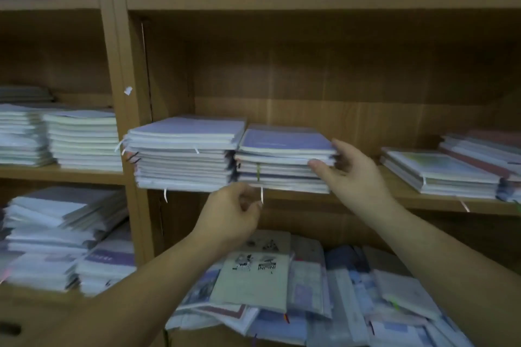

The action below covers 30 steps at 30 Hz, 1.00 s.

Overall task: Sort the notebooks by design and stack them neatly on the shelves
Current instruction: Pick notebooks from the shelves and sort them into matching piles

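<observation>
We stand before a brown wooden shelf unit (118, 65). Below both hands lies a wide, loose pile of mixed notebooks (310, 290), their covers turned in different directions. On the shelf board (423, 200), at the level of the hands, two stacks with purple covers stand side by side and touch each other.

The left purple stack (183, 155) is beyond the left hand and a little to its left. The right purple stack (282, 160) is between the two hands and just above them. In both stacks the notebooks lie flat. Their page edges and hanging ribbons face us, so the long axis seems to run from front to back, into the shelf. Both stacks reach slightly over the front edge of the board.

Well to the right of the right hand lies a lower stack with a pale green cover (439, 175), turned a little on the board.

The hands are apart. The right hand (352, 175) rests on the front right corner of the right purple stack. Its thumb (320, 164) is against the front edges and its rather straight fingers lie along the right side. The left hand (231, 217) is just under the front of the same stack, fingers curled. A white ribbon (261, 195) hangs down to its fingertips; we cannot tell if it pinches the ribbon.
</observation>
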{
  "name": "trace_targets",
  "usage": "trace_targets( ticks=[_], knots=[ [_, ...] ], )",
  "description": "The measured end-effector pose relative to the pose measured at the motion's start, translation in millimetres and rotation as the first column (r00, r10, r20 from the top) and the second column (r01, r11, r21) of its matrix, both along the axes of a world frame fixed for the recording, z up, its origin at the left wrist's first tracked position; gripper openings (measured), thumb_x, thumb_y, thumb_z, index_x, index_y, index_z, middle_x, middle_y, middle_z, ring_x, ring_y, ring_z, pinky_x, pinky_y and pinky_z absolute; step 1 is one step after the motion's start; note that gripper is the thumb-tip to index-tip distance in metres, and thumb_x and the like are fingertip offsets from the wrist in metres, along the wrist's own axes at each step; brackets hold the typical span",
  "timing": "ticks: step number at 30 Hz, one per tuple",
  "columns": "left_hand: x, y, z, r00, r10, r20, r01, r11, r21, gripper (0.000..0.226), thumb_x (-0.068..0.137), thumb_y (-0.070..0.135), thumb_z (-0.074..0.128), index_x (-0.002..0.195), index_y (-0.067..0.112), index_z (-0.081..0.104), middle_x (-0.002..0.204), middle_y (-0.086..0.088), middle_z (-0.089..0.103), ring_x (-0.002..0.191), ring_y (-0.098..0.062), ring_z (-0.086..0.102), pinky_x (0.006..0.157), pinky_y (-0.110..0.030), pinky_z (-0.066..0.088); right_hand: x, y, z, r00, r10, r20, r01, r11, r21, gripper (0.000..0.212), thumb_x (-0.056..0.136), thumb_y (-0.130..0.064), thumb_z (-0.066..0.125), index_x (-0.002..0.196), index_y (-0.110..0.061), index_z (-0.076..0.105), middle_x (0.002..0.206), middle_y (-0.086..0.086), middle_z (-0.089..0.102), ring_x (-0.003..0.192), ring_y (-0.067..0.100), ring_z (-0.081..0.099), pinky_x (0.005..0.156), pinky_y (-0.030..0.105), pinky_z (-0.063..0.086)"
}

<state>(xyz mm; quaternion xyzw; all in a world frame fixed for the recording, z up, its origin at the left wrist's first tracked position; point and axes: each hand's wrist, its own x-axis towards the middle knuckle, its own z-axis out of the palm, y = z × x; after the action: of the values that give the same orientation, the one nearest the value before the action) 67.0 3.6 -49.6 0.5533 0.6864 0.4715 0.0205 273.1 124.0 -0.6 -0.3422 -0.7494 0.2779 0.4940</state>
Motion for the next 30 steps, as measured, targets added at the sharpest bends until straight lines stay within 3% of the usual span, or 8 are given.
trace_targets(
  ticks=[5, 11, 14, 16, 20, 26, 29, 30],
  knots=[
    [-6.8, -5.2, -73.8, 1.000, 0.005, -0.002, -0.006, 0.971, -0.240, 0.010, 0.093, 0.028, 0.068, 0.093, 0.020, 0.075, 0.079, 0.004, 0.073, 0.071, -0.008, 0.067, 0.068, -0.032, 0.059, 21.9, -33.1, -84.9, 0.992, -0.115, 0.041, 0.106, 0.979, 0.176, 0.042, 0.089, -0.043, 0.072, 0.129, -0.031, 0.062, 0.117, -0.016, 0.057, 0.107, -0.004, 0.055, 0.085, 0.013, 0.042],
    [5.0, 10.8, -143.8, 0.993, 0.095, 0.065, -0.060, 0.909, -0.413, 0.019, 0.090, 0.027, 0.070, 0.106, 0.018, 0.074, 0.103, -0.002, 0.075, 0.091, -0.022, 0.071, 0.084, -0.032, 0.057, 9.3, -32.1, -169.2, 0.926, 0.226, 0.303, -0.148, 0.954, -0.262, 0.013, 0.091, -0.029, 0.074, 0.083, -0.020, 0.077, 0.079, -0.002, 0.072, 0.076, 0.002, 0.064, 0.073, 0.028, 0.051],
    [-4.3, 18.7, -171.1, 0.972, 0.225, 0.062, -0.175, 0.877, -0.448, 0.041, 0.089, 0.035, 0.068, 0.127, 0.019, 0.065, 0.121, -0.005, 0.069, 0.109, -0.024, 0.066, 0.089, -0.027, 0.049, 4.0, -23.1, -197.4, 0.911, 0.263, 0.319, -0.146, 0.927, -0.346, 0.015, 0.093, -0.026, 0.072, 0.081, -0.019, 0.077, 0.079, -0.001, 0.073, 0.076, 0.008, 0.067, 0.076, 0.032, 0.053],
    [-11.6, 22.6, -193.4, 0.958, 0.279, 0.073, -0.220, 0.870, -0.440, 0.041, 0.087, 0.043, 0.065, 0.117, 0.015, 0.065, 0.115, -0.009, 0.067, 0.111, -0.030, 0.063, 0.090, -0.032, 0.050, -1.3, -14.1, -223.2, 0.916, 0.243, 0.318, -0.121, 0.925, -0.359, 0.010, 0.093, -0.026, 0.071, 0.089, -0.019, 0.077, 0.084, -0.004, 0.073, 0.083, 0.004, 0.067, 0.082, 0.033, 0.055],
    [-26.2, 23.9, -230.8, 0.931, 0.359, 0.071, -0.305, 0.868, -0.392, 0.064, 0.079, 0.066, 0.050, 0.115, 0.016, 0.061, 0.112, -0.009, 0.063, 0.106, -0.031, 0.059, 0.088, -0.041, 0.052, -19.2, 5.6, -256.0, 0.907, 0.148, 0.395, -0.021, 0.951, -0.308, 0.038, 0.092, -0.038, 0.071, 0.123, -0.016, 0.070, 0.117, -0.008, 0.067, 0.109, 0.007, 0.061, 0.099, 0.034, 0.051],
    [-55.6, 30.5, -222.6, 0.925, 0.347, 0.158, -0.254, 0.869, -0.424, 0.032, 0.091, 0.034, 0.071, 0.113, 0.013, 0.061, 0.093, -0.003, 0.071, 0.089, -0.024, 0.068, 0.067, -0.027, 0.047, -39.5, 23.8, -269.6, 0.889, 0.180, 0.422, -0.038, 0.945, -0.324, 0.060, 0.084, -0.055, 0.072, 0.134, -0.022, 0.063, 0.130, -0.012, 0.061, 0.122, 0.007, 0.055, 0.092, 0.015, 0.045],
    [-46.0, 32.8, -226.7, 0.881, 0.301, 0.366, -0.135, 0.900, -0.414, 0.012, 0.090, 0.026, 0.073, 0.091, 0.019, 0.064, 0.080, 0.008, 0.069, 0.069, -0.007, 0.066, 0.060, -0.015, 0.053, -42.5, 25.4, -278.7, 0.890, 0.149, 0.431, -0.019, 0.957, -0.291, 0.076, 0.075, -0.071, 0.069, 0.133, -0.022, 0.064, 0.130, -0.012, 0.062, 0.117, 0.007, 0.059, 0.099, 0.029, 0.051],
    [-42.4, 35.4, -230.0, 0.865, 0.262, 0.427, -0.089, 0.919, -0.384, 0.015, 0.088, 0.028, 0.073, 0.096, 0.017, 0.067, 0.087, 0.007, 0.073, 0.073, -0.009, 0.070, 0.066, -0.024, 0.060, -43.6, 25.7, -276.9, 0.907, 0.134, 0.400, -0.003, 0.950, -0.311, 0.080, 0.070, -0.073, 0.070, 0.131, -0.021, 0.065, 0.128, -0.011, 0.063, 0.112, 0.005, 0.060, 0.097, 0.029, 0.052]
  ],
)
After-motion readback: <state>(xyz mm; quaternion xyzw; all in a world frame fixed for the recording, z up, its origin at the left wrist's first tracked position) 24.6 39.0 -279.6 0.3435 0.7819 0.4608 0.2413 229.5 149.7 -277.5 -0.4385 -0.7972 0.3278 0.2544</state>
